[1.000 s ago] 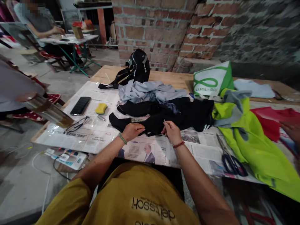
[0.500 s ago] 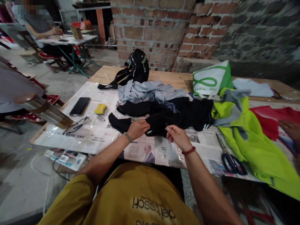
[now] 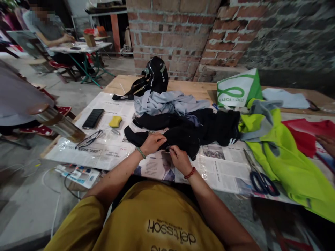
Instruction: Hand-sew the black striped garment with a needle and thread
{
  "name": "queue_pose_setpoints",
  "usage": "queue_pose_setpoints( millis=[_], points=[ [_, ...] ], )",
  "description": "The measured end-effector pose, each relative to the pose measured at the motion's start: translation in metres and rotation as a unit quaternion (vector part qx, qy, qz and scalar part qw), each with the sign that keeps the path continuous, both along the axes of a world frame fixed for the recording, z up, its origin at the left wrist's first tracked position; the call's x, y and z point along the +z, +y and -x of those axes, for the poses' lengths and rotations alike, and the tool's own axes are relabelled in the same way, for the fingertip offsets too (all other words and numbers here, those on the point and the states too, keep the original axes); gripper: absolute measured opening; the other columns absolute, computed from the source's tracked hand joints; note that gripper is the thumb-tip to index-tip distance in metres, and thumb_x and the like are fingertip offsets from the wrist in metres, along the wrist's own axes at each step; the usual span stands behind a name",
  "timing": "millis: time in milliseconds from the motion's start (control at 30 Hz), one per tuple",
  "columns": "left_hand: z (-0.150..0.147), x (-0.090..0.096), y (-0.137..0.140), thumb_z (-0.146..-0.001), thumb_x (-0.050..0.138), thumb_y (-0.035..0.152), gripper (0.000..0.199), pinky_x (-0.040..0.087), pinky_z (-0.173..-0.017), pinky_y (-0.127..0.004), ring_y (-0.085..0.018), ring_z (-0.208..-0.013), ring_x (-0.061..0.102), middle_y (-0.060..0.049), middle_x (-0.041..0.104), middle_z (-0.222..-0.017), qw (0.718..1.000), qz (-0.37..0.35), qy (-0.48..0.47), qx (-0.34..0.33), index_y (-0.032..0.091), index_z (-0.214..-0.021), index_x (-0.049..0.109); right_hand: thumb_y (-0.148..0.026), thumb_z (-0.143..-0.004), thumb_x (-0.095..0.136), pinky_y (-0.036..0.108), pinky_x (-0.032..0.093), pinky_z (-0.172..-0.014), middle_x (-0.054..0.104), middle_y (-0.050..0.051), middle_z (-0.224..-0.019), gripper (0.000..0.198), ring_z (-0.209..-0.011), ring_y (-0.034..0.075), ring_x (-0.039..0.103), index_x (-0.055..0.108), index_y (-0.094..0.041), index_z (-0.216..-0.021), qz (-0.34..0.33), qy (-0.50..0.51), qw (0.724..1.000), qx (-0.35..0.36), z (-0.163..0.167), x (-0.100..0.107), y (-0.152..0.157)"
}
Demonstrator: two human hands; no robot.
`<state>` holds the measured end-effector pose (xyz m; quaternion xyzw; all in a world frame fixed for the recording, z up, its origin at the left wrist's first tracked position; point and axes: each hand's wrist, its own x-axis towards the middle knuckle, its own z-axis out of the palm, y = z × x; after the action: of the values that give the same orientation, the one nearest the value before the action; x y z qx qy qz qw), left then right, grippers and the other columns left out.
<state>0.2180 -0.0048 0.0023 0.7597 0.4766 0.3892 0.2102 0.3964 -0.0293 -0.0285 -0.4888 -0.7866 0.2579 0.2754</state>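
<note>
- Movement, and quick: the right hand (image 3: 180, 160) had swung in, away from the scissors side, and its fingertips now sat just beside those of the left hand (image 3: 154, 143). Half a second earlier a clear gap had stood between them!
- The landmark, long steel scissors with dark blue looped handles (image 3: 254, 169), had stayed put on the printed white newspaper sheet (image 3: 225, 170), well to the right of both hands.
- What it meant, by my reading: the work had come back to one small spot, the two hands meeting there, with the garment as a whole barely shifted.
- Left fingers: pinched together at the cloth's near edge, apparently on a fold. Right fingers: curled into a tight pinch at the same edge; whether they nipped anything thin, I could not tell.
- And the piece itself, a long crumpled black fabric garment (image 3: 187, 136), lay on the newspaper, left of the scissors and beyond them.
- It looked soft, matte and deeply creased, spread in two arms toward its left end, with small white stripes (image 3: 231, 141) at the end nearest the scissors. A loose lobe of its near edge showed out past the right hand, on the scissors side.
</note>
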Motion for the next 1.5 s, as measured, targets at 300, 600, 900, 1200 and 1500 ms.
queue_pose_setpoints(
  millis=[300,600,900,1200,1500],
  points=[
    [-0.002,-0.005,-0.002,-0.080,0.059,0.023,0.014,0.046,-0.066,-0.021,-0.011,-0.067,0.059,-0.001,0.064,-0.070,0.999,0.008,-0.027,0.017,0.015,-0.073,0.069,-0.029,-0.087,0.038,0.024,0.041,-0.060,0.063,0.002,-0.066,0.022,-0.062,0.016,0.060,0.058,-0.021,-0.092,0.008,0.044,0.999,-0.017,0.005,0.001,0.002],
    [-0.005,-0.008,-0.013,-0.075,0.064,0.016,0.012,0.049,-0.071,-0.023,-0.012,-0.075,0.061,-0.002,0.066,-0.081,0.999,-0.023,-0.038,0.030,0.017,-0.085,0.069,-0.034,-0.088,0.039,0.023,0.042,-0.055,0.061,0.001,-0.065,0.022,-0.060,0.015,0.059,0.057,-0.022,-0.091,0.035,0.116,0.992,-0.044,0.010,-0.002,0.003],
    [-0.015,-0.028,-0.015,-0.079,0.060,0.020,0.011,0.049,-0.064,-0.023,-0.012,-0.069,0.059,-0.003,0.065,-0.074,0.991,-0.052,-0.105,0.064,0.016,-0.083,0.069,-0.034,-0.088,0.040,0.024,0.044,-0.067,0.063,0.003,-0.078,0.025,-0.070,0.014,0.059,0.061,-0.020,-0.090,-0.007,0.131,0.990,-0.050,0.013,-0.007,0.002],
    [-0.013,-0.033,-0.016,-0.081,0.059,0.027,0.013,0.047,-0.064,-0.024,-0.012,-0.068,0.058,-0.002,0.063,-0.071,0.989,-0.047,-0.114,0.080,0.017,-0.080,0.068,-0.032,-0.088,0.039,0.026,0.044,-0.067,0.064,0.003,-0.076,0.025,-0.067,0.015,0.057,0.061,-0.020,-0.092,-0.001,0.116,0.992,-0.048,0.017,-0.011,-0.002],
    [-0.013,-0.035,-0.018,-0.086,0.052,0.023,0.017,0.051,-0.067,-0.023,-0.012,-0.073,0.060,-0.004,0.064,-0.077,0.991,-0.115,-0.040,0.056,0.017,-0.085,0.067,-0.031,-0.089,0.036,0.025,0.043,-0.063,0.061,0.003,-0.073,0.025,-0.064,0.014,0.055,0.059,-0.021,-0.088,-0.019,0.120,0.991,-0.052,0.018,-0.012,-0.001]
  ],
)
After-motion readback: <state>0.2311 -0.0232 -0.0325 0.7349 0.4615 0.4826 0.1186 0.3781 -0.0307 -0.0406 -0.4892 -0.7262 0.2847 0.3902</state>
